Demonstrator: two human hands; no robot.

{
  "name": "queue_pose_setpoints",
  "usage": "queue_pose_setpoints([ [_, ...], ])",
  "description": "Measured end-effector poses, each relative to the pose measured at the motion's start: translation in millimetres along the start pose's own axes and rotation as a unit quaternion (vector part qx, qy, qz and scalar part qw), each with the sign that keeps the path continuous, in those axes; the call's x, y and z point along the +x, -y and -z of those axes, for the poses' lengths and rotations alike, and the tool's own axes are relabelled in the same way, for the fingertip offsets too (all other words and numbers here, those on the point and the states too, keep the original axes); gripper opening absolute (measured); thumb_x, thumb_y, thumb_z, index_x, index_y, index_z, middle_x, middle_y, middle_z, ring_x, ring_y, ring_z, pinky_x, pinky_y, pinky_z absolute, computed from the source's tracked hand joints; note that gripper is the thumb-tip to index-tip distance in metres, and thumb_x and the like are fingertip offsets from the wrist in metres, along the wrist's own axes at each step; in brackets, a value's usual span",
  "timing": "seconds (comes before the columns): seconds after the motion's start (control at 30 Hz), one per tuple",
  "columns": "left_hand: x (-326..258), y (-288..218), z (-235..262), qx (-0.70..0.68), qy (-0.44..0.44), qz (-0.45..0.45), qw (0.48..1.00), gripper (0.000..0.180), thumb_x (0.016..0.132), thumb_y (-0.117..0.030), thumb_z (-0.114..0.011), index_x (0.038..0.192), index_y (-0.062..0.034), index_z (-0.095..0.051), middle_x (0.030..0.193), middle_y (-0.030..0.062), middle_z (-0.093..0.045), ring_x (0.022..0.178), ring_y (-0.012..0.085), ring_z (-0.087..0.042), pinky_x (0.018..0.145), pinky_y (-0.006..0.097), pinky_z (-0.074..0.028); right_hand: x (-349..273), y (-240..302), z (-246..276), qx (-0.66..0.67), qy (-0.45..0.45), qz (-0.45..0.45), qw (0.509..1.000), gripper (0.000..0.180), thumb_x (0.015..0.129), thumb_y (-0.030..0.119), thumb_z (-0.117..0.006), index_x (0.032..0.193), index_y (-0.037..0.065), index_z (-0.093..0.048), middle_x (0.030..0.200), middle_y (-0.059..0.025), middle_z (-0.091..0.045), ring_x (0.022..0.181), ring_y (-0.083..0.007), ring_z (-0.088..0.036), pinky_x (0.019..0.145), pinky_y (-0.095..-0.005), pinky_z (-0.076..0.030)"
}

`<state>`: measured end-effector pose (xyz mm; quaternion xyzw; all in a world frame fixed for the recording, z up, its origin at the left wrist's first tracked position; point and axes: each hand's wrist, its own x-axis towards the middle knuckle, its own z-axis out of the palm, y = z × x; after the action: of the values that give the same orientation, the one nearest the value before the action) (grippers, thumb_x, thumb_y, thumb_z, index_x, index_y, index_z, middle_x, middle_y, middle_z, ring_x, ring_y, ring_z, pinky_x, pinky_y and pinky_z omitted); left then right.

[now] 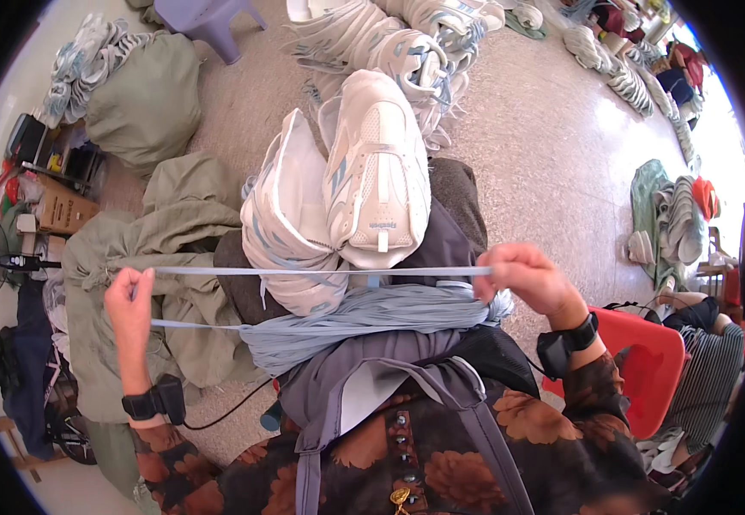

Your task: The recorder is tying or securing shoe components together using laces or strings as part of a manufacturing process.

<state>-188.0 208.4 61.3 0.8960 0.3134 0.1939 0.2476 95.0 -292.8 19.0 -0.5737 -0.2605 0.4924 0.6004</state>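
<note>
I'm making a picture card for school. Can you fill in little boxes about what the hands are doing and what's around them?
left hand: pinches one end of a pale blue shoelace
right hand: holds the other end, lace pulled straight between both hands
on the lap: two white sneakers with pale blue trim, and a bundle of pale blue laces
wrists: a black band on each
floor behind: more white sneakers, green sacks
right side: red chair
</note>
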Motion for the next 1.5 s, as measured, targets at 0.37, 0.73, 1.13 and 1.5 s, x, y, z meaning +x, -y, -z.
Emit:
queue_pose_setpoints([
  [0.37,0.0,-47.8,-6.8,0.207,0.102,-0.11,0.967,0.024,0.089,-0.011,-0.069,0.077,-0.0005,-0.051,0.064,0.0146,-0.05,0.056,0.0312,-0.044,0.054,0.041,-0.039,-17.6,13.2,51.8,0.428,-0.113,0.292,0.848,0.035,0.108,0.028,-0.044,0.077,0.013,-0.048,0.096,-0.0057,-0.059,0.093,-0.0202,-0.058,0.098,-0.0388,-0.047],
  [0.73,-29.0,-294.5,-79.7,-0.231,0.231,-0.385,0.863,0.016,0.082,-0.01,-0.08,0.082,-0.0068,-0.064,0.062,0.0063,-0.053,0.05,0.0206,-0.049,0.047,0.032,-0.035,85.7,-44.0,54.2,0.301,-0.19,0.111,0.928,0.015,0.099,0.012,-0.064,0.111,0.003,-0.064,0.087,-0.0018,-0.063,0.069,-0.0108,-0.061,0.07,-0.0273,-0.057],
  [1.13,-48.3,-249.5,-222.2,0.025,0.098,-0.241,0.965,0.034,0.083,-0.021,-0.081,0.107,-0.006,-0.062,0.077,0.0088,-0.057,0.069,0.0283,-0.06,0.062,0.04,-0.049,76.5,-52.5,3.6,0.118,-0.175,0.068,0.975,0.02,0.1,0.017,-0.063,0.112,0.002,-0.066,0.095,-0.003,-0.066,0.083,-0.0074,-0.061,0.068,-0.0214,-0.051],
  [1.5,-42.5,-233.2,-232.5,-0.282,0.232,-0.084,0.927,0.05,0.083,-0.001,-0.068,0.129,0.0034,-0.051,0.071,0.0072,-0.054,0.063,0.0165,-0.053,0.062,0.033,-0.047,64.9,-36.6,12.5,0.028,-0.252,0.049,0.966,0.014,0.101,0.018,-0.061,0.098,0.005,-0.06,0.068,0.005,-0.056,0.057,-0.0027,-0.048,0.049,-0.0197,-0.035],
])
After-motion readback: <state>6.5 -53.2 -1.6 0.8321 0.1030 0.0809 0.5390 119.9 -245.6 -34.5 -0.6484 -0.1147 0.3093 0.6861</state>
